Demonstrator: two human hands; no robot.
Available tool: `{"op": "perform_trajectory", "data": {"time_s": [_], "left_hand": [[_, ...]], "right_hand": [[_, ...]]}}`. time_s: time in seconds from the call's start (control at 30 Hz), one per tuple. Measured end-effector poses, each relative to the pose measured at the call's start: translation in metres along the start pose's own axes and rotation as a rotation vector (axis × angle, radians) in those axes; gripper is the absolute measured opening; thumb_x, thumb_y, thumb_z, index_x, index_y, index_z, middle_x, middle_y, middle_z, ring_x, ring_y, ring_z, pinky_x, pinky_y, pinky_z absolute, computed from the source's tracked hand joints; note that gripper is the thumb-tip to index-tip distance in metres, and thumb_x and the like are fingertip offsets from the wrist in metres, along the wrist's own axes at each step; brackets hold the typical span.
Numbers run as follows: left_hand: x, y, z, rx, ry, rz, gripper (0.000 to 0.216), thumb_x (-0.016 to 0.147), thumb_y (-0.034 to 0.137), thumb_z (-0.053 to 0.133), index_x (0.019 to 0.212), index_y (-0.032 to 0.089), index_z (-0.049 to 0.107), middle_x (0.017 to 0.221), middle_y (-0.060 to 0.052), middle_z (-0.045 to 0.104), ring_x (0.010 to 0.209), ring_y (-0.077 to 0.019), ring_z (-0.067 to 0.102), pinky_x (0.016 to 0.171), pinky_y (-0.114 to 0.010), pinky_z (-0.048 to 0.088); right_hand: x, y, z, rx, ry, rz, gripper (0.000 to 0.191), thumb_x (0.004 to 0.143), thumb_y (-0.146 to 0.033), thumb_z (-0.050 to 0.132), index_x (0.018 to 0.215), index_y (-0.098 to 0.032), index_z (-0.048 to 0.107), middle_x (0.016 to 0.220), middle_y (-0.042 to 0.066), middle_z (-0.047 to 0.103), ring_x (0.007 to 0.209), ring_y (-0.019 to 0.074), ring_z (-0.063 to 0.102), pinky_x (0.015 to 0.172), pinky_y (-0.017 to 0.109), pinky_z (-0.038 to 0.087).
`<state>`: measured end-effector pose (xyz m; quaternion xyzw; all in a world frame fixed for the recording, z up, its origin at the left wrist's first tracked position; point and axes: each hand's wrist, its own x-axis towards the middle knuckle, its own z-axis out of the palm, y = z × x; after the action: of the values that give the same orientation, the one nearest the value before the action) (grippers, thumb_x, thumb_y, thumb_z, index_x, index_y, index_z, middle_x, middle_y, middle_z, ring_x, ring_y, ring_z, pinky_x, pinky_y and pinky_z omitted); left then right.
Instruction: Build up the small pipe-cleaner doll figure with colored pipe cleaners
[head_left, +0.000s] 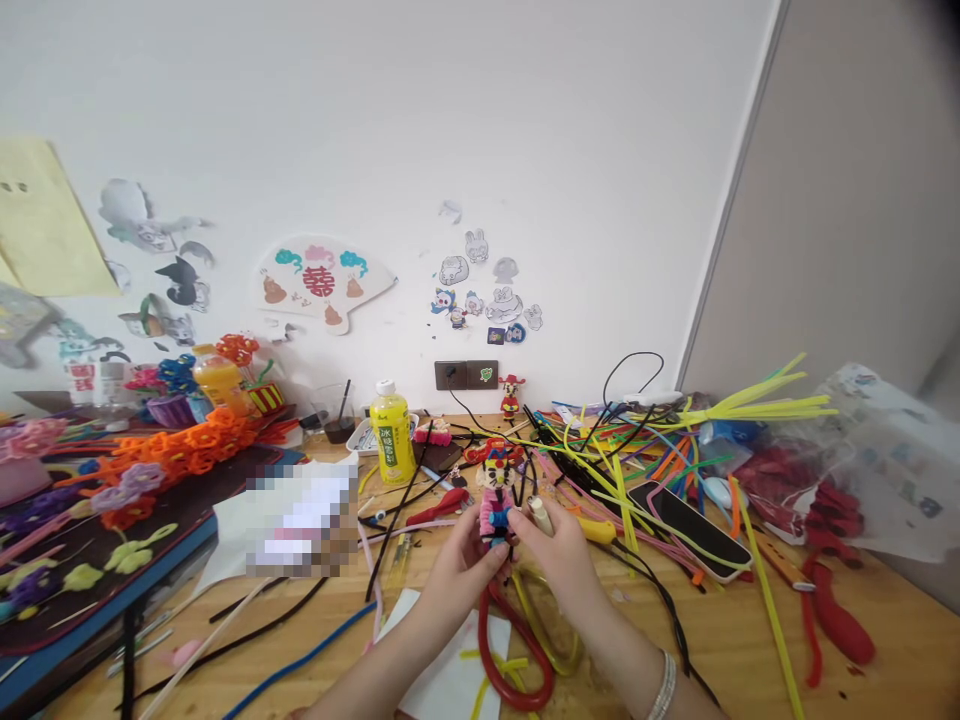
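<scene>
Held upright in front of me is a small doll figure [496, 487] with a red hat, a pale face with black marks, and pink and blue parts on its body. My left hand [471, 548] is closed around its lower left side. The fingers of my right hand [553, 545] pinch the blue part from the other side. A cream-coloured cylinder [540, 516] shows just behind my right fingers; whether they touch it I cannot tell. Below the hands, a shiny red loop [517, 680] and a yellow loop [574, 650] lie over a white sheet [450, 670].
A yellow drink bottle [393, 440] stands behind my left hand. A similar red-hatted figure [511, 396] is by the wall. At right lie a phone [694, 535], many coloured strips [750, 405] and a plastic bag [885, 470]. Fuzzy orange flowers [165, 450] fill the left.
</scene>
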<state>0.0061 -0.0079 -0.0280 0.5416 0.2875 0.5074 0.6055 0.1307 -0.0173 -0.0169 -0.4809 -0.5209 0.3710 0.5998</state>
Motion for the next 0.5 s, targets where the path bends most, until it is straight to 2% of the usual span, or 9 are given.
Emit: {"op": "perform_trajectory", "data": {"time_s": [0.2, 0.4, 0.5], "left_hand": [[-0.002, 0.011, 0.001, 0.008, 0.054, -0.031, 0.041, 0.063, 0.033, 0.071, 0.096, 0.016, 0.053, 0.069, 0.0, 0.06, 0.054, -0.013, 0.056, 0.055, -0.027, 0.047], [0.0, 0.016, -0.002, 0.022, 0.096, -0.012, 0.039, 0.06, 0.031, 0.073, 0.091, 0.016, 0.055, 0.083, -0.004, 0.063, 0.059, -0.0125, 0.056, 0.058, -0.027, 0.046], [0.001, 0.012, -0.004, 0.025, 0.095, -0.007, 0.04, 0.06, 0.028, 0.074, 0.094, 0.016, 0.056, 0.089, -0.006, 0.063, 0.065, -0.0142, 0.058, 0.063, -0.028, 0.046]], "right_hand": [[-0.003, -0.003, -0.004, 0.067, -0.049, -0.032, 0.032, 0.077, -0.047, 0.048, 0.063, -0.018, 0.046, 0.055, -0.004, 0.043, 0.052, 0.0111, 0.04, 0.05, 0.022, 0.034], [-0.005, 0.0, -0.004, 0.063, -0.063, -0.047, 0.033, 0.079, -0.044, 0.044, 0.057, -0.019, 0.043, 0.054, -0.005, 0.035, 0.052, 0.011, 0.035, 0.049, 0.022, 0.03], [-0.004, 0.002, -0.003, 0.08, -0.084, -0.045, 0.031, 0.079, -0.042, 0.043, 0.057, -0.019, 0.042, 0.055, -0.004, 0.038, 0.053, 0.0117, 0.036, 0.05, 0.023, 0.031]]}}
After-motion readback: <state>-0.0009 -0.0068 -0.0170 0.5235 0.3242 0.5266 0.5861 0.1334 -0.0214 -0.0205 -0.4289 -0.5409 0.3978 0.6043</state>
